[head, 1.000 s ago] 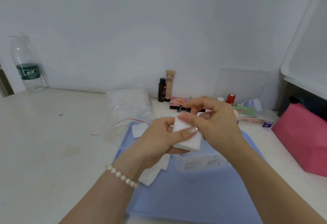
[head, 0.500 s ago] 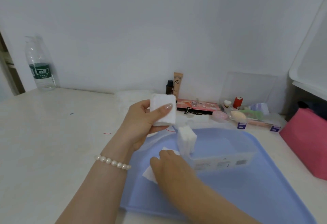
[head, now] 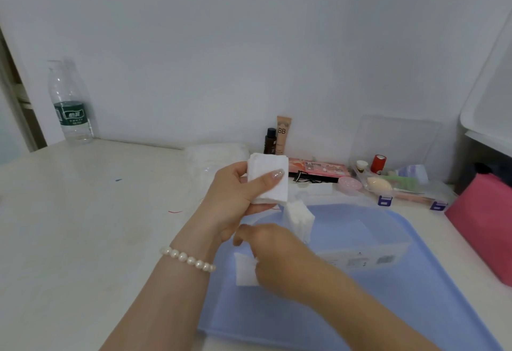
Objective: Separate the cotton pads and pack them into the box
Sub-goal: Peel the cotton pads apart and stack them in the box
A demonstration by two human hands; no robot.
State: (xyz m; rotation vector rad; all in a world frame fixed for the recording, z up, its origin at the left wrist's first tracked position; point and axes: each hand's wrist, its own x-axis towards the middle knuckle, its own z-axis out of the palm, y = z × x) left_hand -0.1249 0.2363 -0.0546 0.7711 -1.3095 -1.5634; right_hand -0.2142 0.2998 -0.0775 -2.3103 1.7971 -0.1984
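My left hand (head: 235,198) holds a stack of white square cotton pads (head: 267,177) up above the table, thumb across its front. My right hand (head: 277,259) is low over the blue tray (head: 415,309), fingers curled down onto a loose cotton pad (head: 245,270) lying on the tray's left part; the grip itself is hidden. A clear plastic box (head: 360,242) stands on the tray, with several pads (head: 300,219) upright at its left end.
A bag of cotton pads (head: 219,156) lies behind my left hand. Cosmetics, a BB tube (head: 283,135) and a clear organiser (head: 401,184) line the wall. A water bottle (head: 70,103) stands far left, a pink box (head: 484,226) at the right.
My hands parted: the left lifted the pad stack up and to the left, the right dropped to the tray onto a loose pad. The camera view shifted left.
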